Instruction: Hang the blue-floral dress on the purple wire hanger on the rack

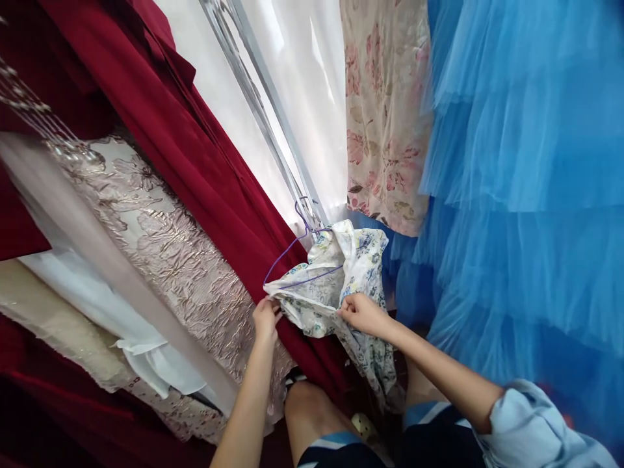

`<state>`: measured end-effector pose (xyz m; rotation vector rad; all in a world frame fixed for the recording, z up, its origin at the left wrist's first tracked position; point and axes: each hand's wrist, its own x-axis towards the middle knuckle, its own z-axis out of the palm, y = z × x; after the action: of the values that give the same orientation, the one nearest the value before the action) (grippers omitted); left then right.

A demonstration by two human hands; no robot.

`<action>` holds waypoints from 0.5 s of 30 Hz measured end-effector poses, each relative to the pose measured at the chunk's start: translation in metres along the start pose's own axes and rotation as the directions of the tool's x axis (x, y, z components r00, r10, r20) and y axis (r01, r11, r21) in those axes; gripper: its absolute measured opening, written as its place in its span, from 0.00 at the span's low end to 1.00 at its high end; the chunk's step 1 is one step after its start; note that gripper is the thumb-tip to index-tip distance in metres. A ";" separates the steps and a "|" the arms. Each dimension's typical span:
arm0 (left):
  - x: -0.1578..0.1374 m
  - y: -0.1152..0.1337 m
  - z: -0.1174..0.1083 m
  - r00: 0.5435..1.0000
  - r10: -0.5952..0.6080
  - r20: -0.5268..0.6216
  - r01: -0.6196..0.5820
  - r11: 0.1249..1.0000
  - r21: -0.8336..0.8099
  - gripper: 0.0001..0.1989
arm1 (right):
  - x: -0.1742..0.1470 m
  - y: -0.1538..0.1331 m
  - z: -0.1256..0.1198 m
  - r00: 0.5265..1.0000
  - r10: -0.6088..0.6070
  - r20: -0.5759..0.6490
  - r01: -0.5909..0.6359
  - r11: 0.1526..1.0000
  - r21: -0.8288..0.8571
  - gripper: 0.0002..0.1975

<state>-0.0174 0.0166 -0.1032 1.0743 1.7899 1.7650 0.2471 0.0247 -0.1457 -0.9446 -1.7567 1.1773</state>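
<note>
A white floral garment [369, 260] with blue and yellow flowers hangs on a thin purple wire hanger [284, 252], its neckline gaping open. My left hand [266, 318] pinches the garment's edge close to the hanger's left end. With fingers pressed together, my right hand [361, 312] grips the front edge of the neckline. The lower part of the garment droops between my arms toward my knees. The hanger's hook is up by the foot of a shiny metal post [263, 84]; whether it is hooked on something I cannot tell.
A dark red gown [195, 162] and a pinkish embossed brocade dress [180, 260] hang at left, with a beaded fringe [53, 123] above. A beige floral dress [385, 123] and a tiered blue tulle dress [526, 156] hang at right. White fabric [312, 97] is behind the post.
</note>
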 end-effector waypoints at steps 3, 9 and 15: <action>-0.023 -0.009 0.013 0.969 -0.001 0.247 -0.018 0.997 0.072 0.11 | -0.001 0.011 -0.002 0.999 0.032 0.000 -0.032 0.996 -0.081 0.10; -0.078 0.034 0.044 0.794 0.187 0.579 -0.240 0.971 0.016 0.15 | 0.011 0.009 -0.003 0.991 0.128 0.050 -0.128 0.992 -0.001 0.27; -0.138 0.086 0.053 0.385 0.307 0.870 -0.553 0.832 -0.048 0.10 | 0.018 -0.002 -0.013 0.918 0.101 0.383 -0.152 0.983 0.104 0.23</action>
<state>0.1287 -0.0604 -0.0572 2.2105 1.1002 0.8216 0.2515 0.0449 -0.1369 -0.8004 -1.9052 1.6261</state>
